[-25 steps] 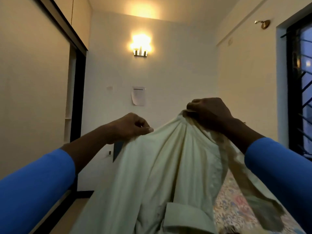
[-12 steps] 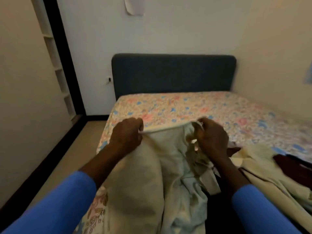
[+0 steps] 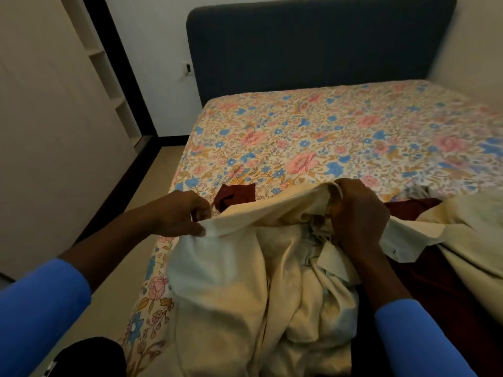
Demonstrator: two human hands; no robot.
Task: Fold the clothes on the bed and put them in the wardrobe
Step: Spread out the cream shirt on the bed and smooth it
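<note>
A bed (image 3: 340,137) with a flowered sheet fills the room. Over its near edge, the left hand (image 3: 179,213) pinches the cream shirt (image 3: 245,281) by its top edge; the right hand (image 3: 359,213) grips the same edge, bunched. A dark red garment (image 3: 235,194) lies just beyond both hands.

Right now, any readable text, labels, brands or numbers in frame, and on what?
None legible. The cream shirt, maroon garment, floral bedsheet and headboard show no lettering.
White marks on the dark cloth at bottom left: too blurred to read.
</note>
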